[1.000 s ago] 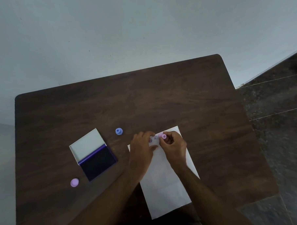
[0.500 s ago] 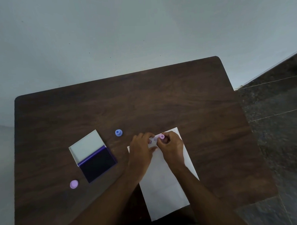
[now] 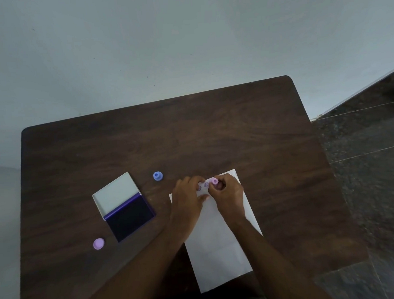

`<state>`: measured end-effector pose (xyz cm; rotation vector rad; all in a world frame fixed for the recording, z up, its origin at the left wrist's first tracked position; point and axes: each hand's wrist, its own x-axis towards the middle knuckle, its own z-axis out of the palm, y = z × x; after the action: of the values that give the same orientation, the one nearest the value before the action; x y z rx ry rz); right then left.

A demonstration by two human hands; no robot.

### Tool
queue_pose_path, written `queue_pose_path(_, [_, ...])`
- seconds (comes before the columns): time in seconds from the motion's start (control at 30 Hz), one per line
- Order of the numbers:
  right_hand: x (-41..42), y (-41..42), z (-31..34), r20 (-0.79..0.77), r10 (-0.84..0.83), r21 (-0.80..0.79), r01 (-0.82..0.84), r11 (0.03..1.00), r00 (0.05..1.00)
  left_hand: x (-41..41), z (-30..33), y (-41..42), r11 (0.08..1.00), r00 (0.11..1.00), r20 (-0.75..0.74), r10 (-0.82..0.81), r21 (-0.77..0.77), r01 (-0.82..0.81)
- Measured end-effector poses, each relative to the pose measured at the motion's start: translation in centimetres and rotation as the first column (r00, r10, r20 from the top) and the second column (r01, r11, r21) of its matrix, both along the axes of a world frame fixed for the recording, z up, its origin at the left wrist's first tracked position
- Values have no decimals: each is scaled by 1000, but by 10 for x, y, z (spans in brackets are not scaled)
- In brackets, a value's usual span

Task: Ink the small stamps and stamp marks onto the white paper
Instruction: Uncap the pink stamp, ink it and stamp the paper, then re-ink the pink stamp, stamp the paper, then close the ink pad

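A white paper lies on the dark wooden table, in front of me. My right hand pinches a small pink stamp and holds it down near the paper's far edge. My left hand rests flat on the paper's far left corner, fingers spread, holding nothing. Between the two hands, two small purple stamped marks show on the paper. An open ink pad with dark blue ink and a white lid lies to the left.
A small blue stamp stands on the table between the ink pad and the paper. A purple stamp sits near the left front of the table. A grey wall lies beyond the table, dark tiled floor to the right.
The hands have stayed almost in place on the paper's far edge; the right hand's pink stamp shifted only slightly. The view drifted a little.
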<state>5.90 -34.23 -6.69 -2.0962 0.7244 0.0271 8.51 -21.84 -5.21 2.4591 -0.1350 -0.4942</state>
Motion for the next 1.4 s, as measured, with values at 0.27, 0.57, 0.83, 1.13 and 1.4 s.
queue_pose_path(0.27, [0, -2, 5, 20, 10, 25, -11, 1000, 1000, 1, -4, -3, 1000, 1000, 29, -2, 5, 2])
queue_pose_path(0.57, [7, -8, 20, -23, -130, 76, 131, 988, 991, 2, -4, -7, 999, 1000, 19, -7, 39, 6])
queue_pose_path(0.83, [0, -27, 44, -144, -400, 565, 407, 717, 905, 2, -7, -8, 998, 1000, 28, -6, 65, 5])
queue_pose_path(1.13, [1, 3, 55, -86, -199, 410, 217, 886, 976, -1, 3, 13, 990, 989, -100, 112, -77, -120])
queue_pose_path(1.4, [14, 41, 65, -115, -59, 424, 103, 900, 992, -25, 32, 67, 934, 979, -59, 196, -292, -205])
